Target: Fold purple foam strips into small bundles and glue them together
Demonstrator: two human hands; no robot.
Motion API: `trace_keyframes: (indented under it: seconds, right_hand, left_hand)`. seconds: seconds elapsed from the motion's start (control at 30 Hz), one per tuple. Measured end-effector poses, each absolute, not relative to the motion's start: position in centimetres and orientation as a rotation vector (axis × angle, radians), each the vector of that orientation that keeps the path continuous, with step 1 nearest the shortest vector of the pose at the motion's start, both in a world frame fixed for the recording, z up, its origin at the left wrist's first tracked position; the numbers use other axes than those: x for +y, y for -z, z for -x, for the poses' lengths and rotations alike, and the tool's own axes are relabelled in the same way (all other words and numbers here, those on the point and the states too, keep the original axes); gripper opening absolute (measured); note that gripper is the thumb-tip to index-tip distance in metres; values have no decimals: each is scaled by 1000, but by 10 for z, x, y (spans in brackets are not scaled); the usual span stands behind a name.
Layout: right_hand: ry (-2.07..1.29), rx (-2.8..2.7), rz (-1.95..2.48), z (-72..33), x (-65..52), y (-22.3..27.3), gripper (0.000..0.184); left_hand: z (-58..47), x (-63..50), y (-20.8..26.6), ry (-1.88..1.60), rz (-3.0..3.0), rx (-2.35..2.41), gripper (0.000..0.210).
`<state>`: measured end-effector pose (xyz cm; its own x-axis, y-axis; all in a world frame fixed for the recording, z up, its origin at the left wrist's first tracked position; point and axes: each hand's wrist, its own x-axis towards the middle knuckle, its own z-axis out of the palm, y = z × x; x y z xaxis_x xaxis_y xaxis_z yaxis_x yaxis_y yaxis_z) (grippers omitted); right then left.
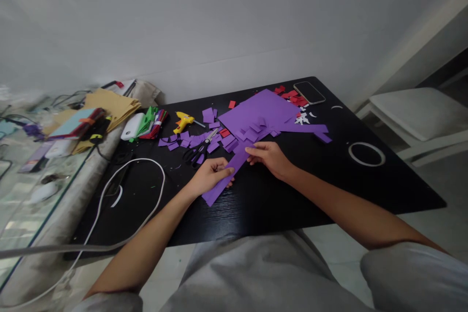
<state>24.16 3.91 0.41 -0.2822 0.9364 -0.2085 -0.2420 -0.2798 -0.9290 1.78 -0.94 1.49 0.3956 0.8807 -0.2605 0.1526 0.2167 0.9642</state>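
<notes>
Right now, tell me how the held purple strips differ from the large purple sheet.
The purple strips are long and narrow, while the purple sheet is much broader. The left hand and right hand hold the strips; the sheet lies on the black table. Both are purple.

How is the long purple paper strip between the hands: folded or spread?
Spread lengthwise: the purple strip runs straight past the left hand to the right hand, with no crosswise fold visible. Cannot tell how many layers.
</notes>
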Motion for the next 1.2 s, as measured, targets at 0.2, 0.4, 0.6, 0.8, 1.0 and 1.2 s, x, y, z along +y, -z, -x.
trace_keyframes:
  seconds: [0.2, 0.4, 0.6, 0.8, 1.0, 1.2]
  right_hand:
    - [-1507, -911, 1063, -258, 61, 0, 29]
    - [-1458, -840, 1064, -260, 65, 0, 29]
    - [-1421, -853, 1067, -261, 65, 3, 28]
    - [-1450, -799, 1043, -261, 65, 2, 28]
    - [-1654, -836, 1040, -258, 63, 1, 27]
    - [-2243, -1077, 772, -261, 46, -18, 37]
  left_hand:
    - [-6, 0, -18, -728, -1289, 1097, 35]
    - [4, 8, -20, -858, -1244, 1155, 35]
    - [6, 12, -20, -1057, -1185, 1211, 36]
    - [7, 13, -16, -1178, -1191, 1229, 30]
    - [12, 16, -12, -1372, -1112, 1300, 24]
    - [14, 16, -13, -1363, -1188, 1184, 24]
